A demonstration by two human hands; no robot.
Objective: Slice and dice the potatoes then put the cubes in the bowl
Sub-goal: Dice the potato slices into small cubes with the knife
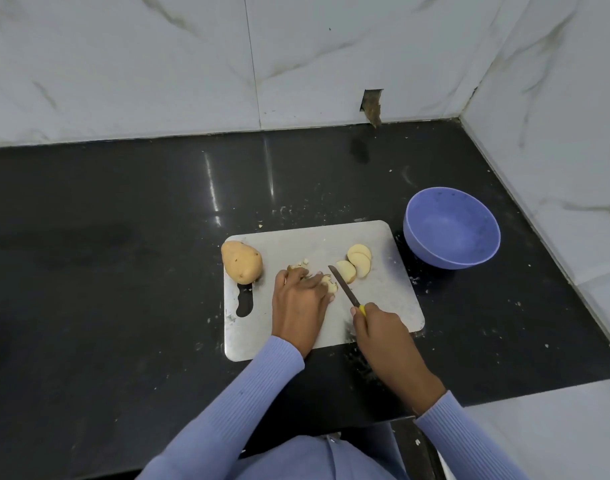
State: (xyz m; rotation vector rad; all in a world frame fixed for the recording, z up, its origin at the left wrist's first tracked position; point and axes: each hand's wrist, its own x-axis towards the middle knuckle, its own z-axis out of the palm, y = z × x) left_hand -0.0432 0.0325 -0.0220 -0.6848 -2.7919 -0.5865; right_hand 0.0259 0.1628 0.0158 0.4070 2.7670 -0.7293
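Nearest you, your right hand (374, 329) is wrapped around the yellow handle of the knife (345, 285), whose blade angles toward 11 o'clock over the steel cutting board (383, 299). At the blade's 9 o'clock, your left hand (298, 296) lies with fingers curled over a small heap of cut potato pieces (329, 284), holding them down on the board. Just past the knife tip, at its 2 o'clock, three potato slices (357, 263) overlap one another on the board. The whole potato (241, 261) sits unpeeled at the board's far left corner, above the handle cutout. Off the board at its 2 o'clock, the blue bowl (450, 228) stands upright on the black tabletop (123, 254), near the marble wall (192, 64).
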